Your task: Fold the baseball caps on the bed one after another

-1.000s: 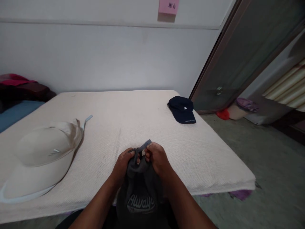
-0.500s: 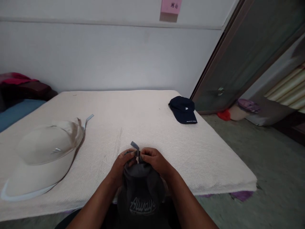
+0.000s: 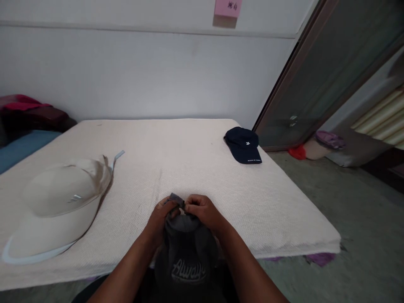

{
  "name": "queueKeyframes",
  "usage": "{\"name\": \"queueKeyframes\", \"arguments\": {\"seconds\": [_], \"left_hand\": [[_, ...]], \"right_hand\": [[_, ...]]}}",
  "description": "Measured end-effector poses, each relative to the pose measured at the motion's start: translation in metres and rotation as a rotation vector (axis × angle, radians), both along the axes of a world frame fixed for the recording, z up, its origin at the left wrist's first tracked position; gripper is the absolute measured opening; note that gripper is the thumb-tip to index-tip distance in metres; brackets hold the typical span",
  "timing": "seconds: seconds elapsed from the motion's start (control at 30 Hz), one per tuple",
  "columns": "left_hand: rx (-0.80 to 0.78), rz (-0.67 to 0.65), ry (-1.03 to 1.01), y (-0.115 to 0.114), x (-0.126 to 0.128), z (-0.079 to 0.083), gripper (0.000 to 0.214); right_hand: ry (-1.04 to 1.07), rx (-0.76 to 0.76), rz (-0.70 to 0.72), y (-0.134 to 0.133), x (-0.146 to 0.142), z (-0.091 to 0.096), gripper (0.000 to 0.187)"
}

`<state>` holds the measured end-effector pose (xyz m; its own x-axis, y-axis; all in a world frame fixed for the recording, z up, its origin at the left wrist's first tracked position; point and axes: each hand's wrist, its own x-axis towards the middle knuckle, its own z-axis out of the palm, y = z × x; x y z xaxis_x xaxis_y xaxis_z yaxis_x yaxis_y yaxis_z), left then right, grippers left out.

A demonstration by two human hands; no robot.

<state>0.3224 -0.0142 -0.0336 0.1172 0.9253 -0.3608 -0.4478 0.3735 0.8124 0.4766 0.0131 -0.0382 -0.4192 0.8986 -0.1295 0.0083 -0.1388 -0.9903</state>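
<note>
A dark grey baseball cap (image 3: 189,248) with "Always" lettering on its front is held low in the middle, its back strap away from me. My left hand (image 3: 163,214) is closed on the left part of that strap, thumb on top. Pinched at the strap's other side, near the small buckle, is my right hand (image 3: 202,210). The grey strap end (image 3: 176,199) sticks up between the hands. The fingertips partly hide the buckle. To the left lies a cream cap (image 3: 63,202), and a navy cap (image 3: 242,144) rests at the far right of the bed.
The bed's white woven cover (image 3: 189,155) reaches back to a pale wall (image 3: 142,71). Folded cloths (image 3: 34,111) are piled at the far left. A dark sliding door (image 3: 309,80) and the concrete floor (image 3: 362,219) lie to the right.
The strap end has tipped over to the left and lower, towards my left thumb. Both hands stay on the strap in nearly the same place.
</note>
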Motion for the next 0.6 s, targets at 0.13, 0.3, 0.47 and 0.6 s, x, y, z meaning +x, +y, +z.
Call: {"name": "queueKeyframes", "arguments": {"seconds": [0.13,0.3,0.47,0.6], "left_hand": [[0.009,0.058,-0.079,0.000,-0.001,0.000,0.020],[0.013,0.018,-0.408,0.004,-0.018,0.007,0.037],[0.031,0.040,-0.560,0.013,-0.034,0.007,0.033],[-0.054,0.078,-0.557,0.021,-0.035,0.006,0.029]], "right_hand": [[-0.212,0.189,-0.159,0.006,0.003,-0.003,0.012],[-0.210,0.080,-0.466,0.011,0.014,-0.007,0.017],[0.189,-0.356,-0.120,-0.002,0.011,-0.006,0.033],[0.299,-0.417,0.089,-0.009,0.004,-0.003,0.023]]}}
